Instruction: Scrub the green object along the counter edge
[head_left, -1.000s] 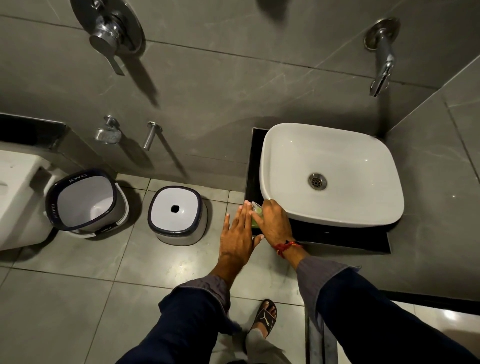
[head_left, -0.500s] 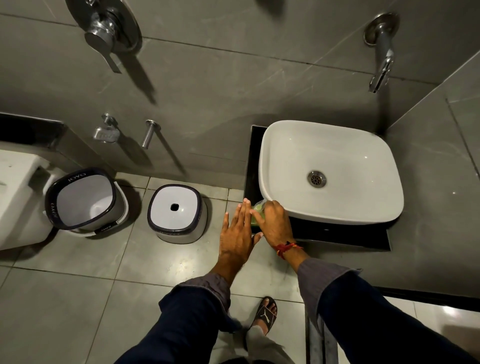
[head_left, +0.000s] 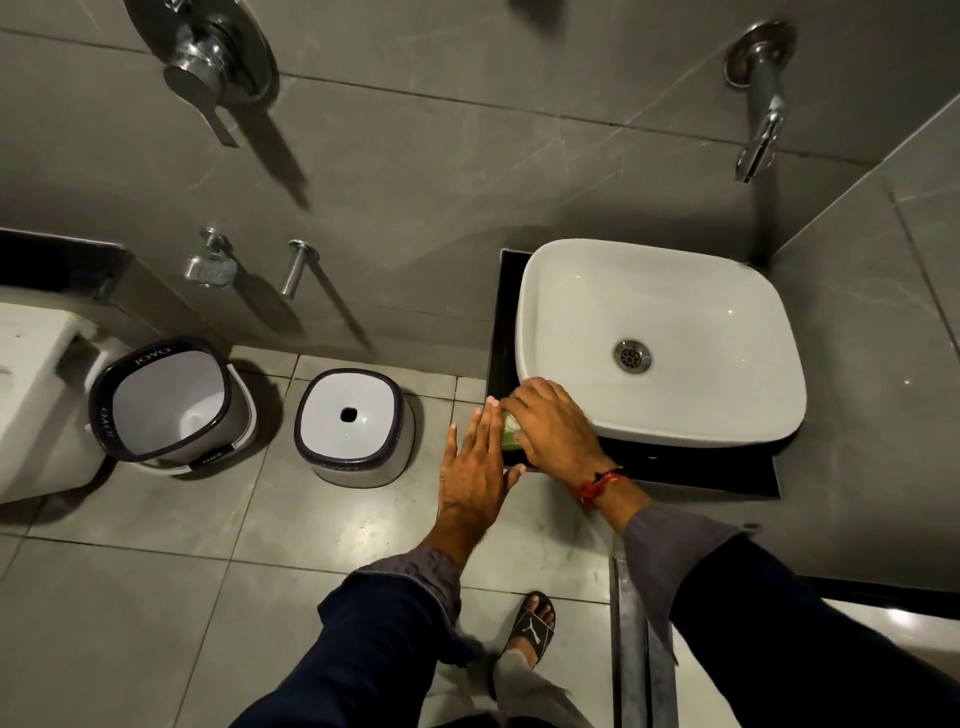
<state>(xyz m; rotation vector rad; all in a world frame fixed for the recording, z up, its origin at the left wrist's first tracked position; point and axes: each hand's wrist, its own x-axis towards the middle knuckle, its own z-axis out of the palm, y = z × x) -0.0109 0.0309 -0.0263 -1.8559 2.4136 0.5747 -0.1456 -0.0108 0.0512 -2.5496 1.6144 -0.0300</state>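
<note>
Right hand: the right hand (head_left: 558, 428) lies over a small green object (head_left: 510, 439) at the front left corner of the black surface (head_left: 691, 467), its fingers curled down over it and seemingly gripping it; most of the object is hidden beneath them, so I cannot tell what it is.
Left hand: the left hand (head_left: 475, 475) is held flat with straight fingers just left of the green object, its fingertips alongside those of the right hand; it holds nothing, and whether it touches the object is unclear.
Green object: under the right fingers, between the two hands, just in front of the rim of the white washbasin (head_left: 561, 291).
Change: over the last second both hands sit almost where they were; the right hand has crept a little further over the object, towards the left hand, and the object has not left the corner of the surface.
Reading: judged from this, the object is being worked or gathered in place between the hands, not carried off.
Beyond the fingers: the wall tap (head_left: 761, 104) hangs above the basin.
Left of the fingers: an upturned stool (head_left: 353, 426) and a bucket (head_left: 171, 400) marked JOYO stand on the floor (head_left: 156, 597).
Near side: a sandalled foot (head_left: 535, 621) below the hands.
</note>
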